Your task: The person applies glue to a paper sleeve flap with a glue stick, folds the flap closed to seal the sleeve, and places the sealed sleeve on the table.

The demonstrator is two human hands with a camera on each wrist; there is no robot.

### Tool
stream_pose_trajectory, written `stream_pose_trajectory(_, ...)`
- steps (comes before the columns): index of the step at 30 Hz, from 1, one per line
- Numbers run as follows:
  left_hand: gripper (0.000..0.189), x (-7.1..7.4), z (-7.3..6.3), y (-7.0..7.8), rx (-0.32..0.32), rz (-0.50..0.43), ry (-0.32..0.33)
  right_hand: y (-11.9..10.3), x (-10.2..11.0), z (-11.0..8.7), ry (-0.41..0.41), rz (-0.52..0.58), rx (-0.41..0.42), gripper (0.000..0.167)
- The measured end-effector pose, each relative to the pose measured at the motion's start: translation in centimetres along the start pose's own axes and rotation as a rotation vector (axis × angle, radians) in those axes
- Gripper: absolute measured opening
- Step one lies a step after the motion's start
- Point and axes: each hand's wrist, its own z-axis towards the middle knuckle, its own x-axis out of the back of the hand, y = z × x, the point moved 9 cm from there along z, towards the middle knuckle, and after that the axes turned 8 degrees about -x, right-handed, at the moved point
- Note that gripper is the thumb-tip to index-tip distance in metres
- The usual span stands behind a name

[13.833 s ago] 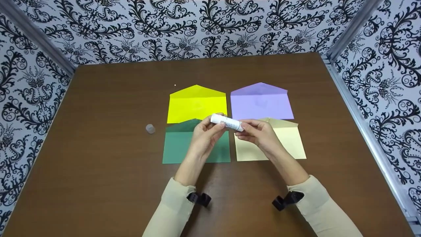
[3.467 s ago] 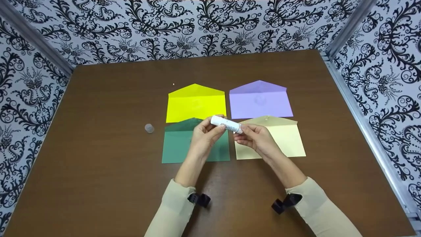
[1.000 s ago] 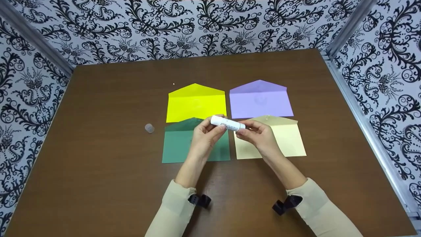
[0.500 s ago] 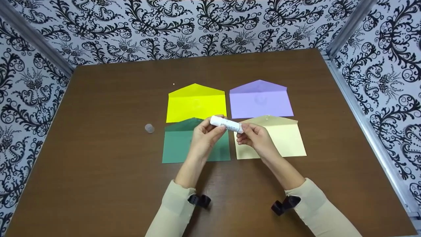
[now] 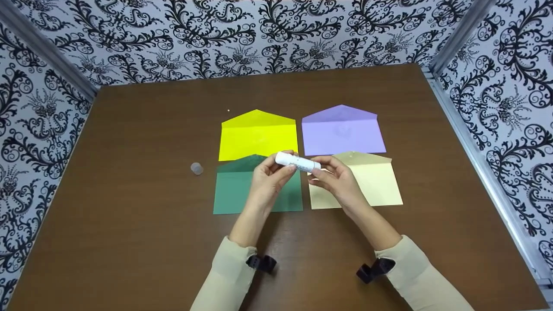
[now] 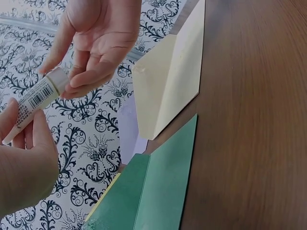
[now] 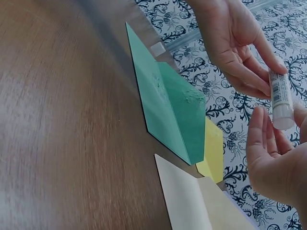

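A white glue stick (image 5: 298, 162) is held tilted above the envelopes, its barcode label showing in the left wrist view. My left hand (image 5: 270, 179) grips its barrel between thumb and fingers. At the other end, the thumb and fingers of my right hand (image 5: 339, 181) pinch the base knob (image 6: 58, 80). Below lie a green envelope (image 5: 233, 194) and a cream envelope (image 5: 376, 185), both with flaps raised. Behind them are a yellow envelope (image 5: 257, 136) and a purple envelope (image 5: 343, 136). Glue smears show on the green one in the right wrist view.
A translucent cap (image 5: 196, 168) sits on the brown table (image 5: 129, 216), left of the green envelope. A tiny white speck (image 5: 228, 110) lies behind the yellow one. Patterned panels (image 5: 233, 39) with metal posts stand around the table.
The right fingers have shifted round the glue stick's base, alternating their grip as in the earlier frames. The left hand, the envelopes and the cap stay almost where they were.
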Motion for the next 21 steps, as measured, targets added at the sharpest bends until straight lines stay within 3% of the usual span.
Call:
stream_pose_trajectory(6, 0.035, -0.08, -0.03, 0.04, -0.003, 0.005, -0.001, -0.21, 0.50, -0.06, 0.038, 0.019, 0.022, 0.024)
stream_pose_trajectory(14, 0.036, 0.03, -0.17, -0.12, 0.013, 0.005, 0.000, 0.33, 0.75, 0.19, 0.062, 0.055, -0.027, 0.018)
stream_pose_trajectory(21, 0.035, -0.16, -0.12, 0.07, 0.008, 0.018, -0.032, 0.49, 0.33, 0.25, 0.017, 0.186, -0.077, 0.020)
